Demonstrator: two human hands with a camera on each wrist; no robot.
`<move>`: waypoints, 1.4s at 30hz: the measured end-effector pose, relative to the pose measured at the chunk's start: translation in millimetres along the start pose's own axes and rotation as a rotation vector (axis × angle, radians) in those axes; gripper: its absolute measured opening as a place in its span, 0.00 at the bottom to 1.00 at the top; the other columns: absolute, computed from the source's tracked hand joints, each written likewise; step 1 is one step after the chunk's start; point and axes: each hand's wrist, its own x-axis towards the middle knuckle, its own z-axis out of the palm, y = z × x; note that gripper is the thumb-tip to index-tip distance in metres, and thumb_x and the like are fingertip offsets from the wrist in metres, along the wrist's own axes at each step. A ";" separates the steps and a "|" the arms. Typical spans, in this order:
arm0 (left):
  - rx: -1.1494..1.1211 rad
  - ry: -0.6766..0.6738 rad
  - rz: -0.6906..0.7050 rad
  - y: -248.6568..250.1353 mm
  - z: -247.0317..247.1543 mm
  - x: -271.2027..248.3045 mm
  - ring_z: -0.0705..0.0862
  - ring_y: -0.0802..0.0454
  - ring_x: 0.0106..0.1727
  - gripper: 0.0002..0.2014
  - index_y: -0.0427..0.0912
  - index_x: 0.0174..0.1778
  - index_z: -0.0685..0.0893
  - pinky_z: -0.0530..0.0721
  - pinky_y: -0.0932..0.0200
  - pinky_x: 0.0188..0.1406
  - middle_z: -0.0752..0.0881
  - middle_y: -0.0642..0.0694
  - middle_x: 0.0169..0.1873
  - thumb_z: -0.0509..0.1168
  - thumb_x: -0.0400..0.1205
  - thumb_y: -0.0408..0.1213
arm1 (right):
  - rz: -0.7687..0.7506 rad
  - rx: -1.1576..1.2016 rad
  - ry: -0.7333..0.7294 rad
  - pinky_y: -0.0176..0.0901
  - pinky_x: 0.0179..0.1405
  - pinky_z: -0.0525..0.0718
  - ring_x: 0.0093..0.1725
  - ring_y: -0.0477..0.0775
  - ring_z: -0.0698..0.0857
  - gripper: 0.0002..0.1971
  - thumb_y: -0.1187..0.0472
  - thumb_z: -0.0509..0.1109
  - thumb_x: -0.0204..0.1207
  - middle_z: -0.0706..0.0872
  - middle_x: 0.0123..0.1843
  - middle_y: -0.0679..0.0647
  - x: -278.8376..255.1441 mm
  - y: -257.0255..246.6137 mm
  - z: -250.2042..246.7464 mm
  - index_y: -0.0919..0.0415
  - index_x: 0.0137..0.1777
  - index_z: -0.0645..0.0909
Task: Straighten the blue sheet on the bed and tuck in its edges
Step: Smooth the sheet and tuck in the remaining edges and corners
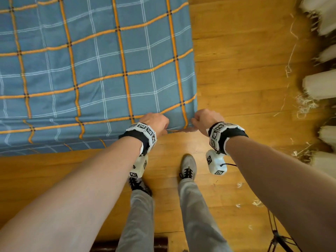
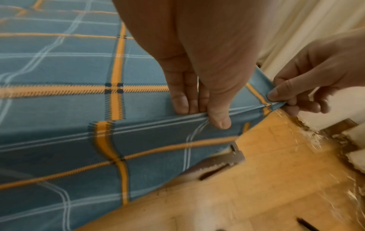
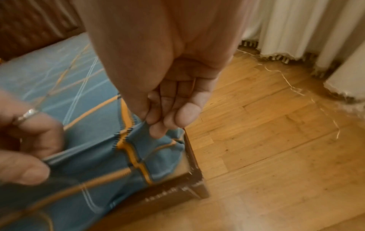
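The blue sheet (image 1: 91, 70), checked with orange and white lines, lies fairly smooth over the bed; its near side hangs toward the floor. Both hands are at the bed's near right corner. My left hand (image 1: 165, 126) pinches a fold of the sheet (image 2: 59, 109) along the top edge, thumb under and fingers (image 2: 180, 101) on top. My right hand (image 1: 195, 123) pinches the sheet's corner (image 3: 150, 140) between thumb and fingertips, a hand's width to the right. In the right wrist view the fabric bunches below my right hand (image 3: 158, 125), above the dark wooden bed frame (image 3: 194, 176).
Wooden floor (image 1: 245, 88) surrounds the bed on the right and near sides. White curtains (image 1: 320, 84) with frayed threads hang along the far right. My feet (image 1: 188, 168) stand just short of the corner. A black tripod leg (image 1: 278, 237) is at the lower right.
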 end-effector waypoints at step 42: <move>-0.417 0.434 -0.624 -538.9 237.9 -326.4 0.74 0.43 0.69 0.22 0.48 0.70 0.74 0.79 0.46 0.62 0.74 0.45 0.65 0.69 0.80 0.33 | -0.318 -0.405 0.054 0.58 0.62 0.80 0.74 0.62 0.72 0.27 0.53 0.75 0.76 0.75 0.71 0.56 8.4 -623.9 216.9 0.56 0.72 0.71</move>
